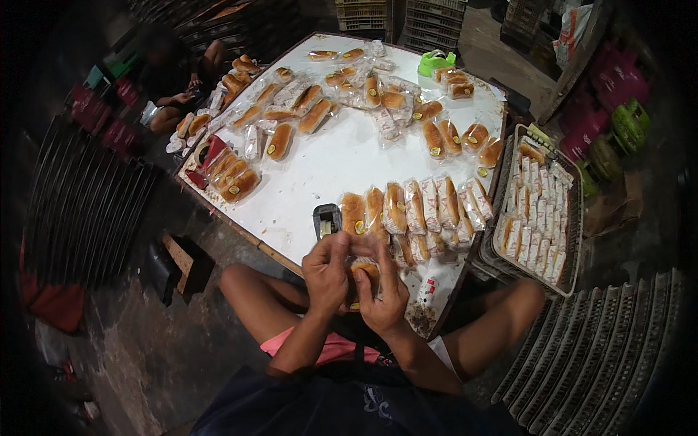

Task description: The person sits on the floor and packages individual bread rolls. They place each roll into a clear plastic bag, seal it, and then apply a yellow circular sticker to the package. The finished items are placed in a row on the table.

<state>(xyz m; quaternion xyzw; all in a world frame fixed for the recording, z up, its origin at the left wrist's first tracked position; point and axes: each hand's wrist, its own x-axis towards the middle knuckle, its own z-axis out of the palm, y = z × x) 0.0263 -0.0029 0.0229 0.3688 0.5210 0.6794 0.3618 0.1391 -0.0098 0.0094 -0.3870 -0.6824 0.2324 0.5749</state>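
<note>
Close to my lap, at the table's near edge, I hold a bread roll in a clear plastic bag (366, 271). My left hand (325, 271) pinches the bag on its left side, near the top. From the right, my right hand (386, 306) grips it with the thumb against the roll. The bag's upper end is blurred between my fingers. Just beyond my left hand stands a black tape dispenser (327, 218). Rows of bagged rolls with round yellow stickers (395, 207) lie just past my hands, to the right.
More bagged rolls (313, 115) are scattered over the white table (349, 163). A green tape dispenser (436, 64) stands at the far side. On the right is a plastic crate (577, 218) of packed rolls. Another person (180, 92) sits at the far left beside piled rolls.
</note>
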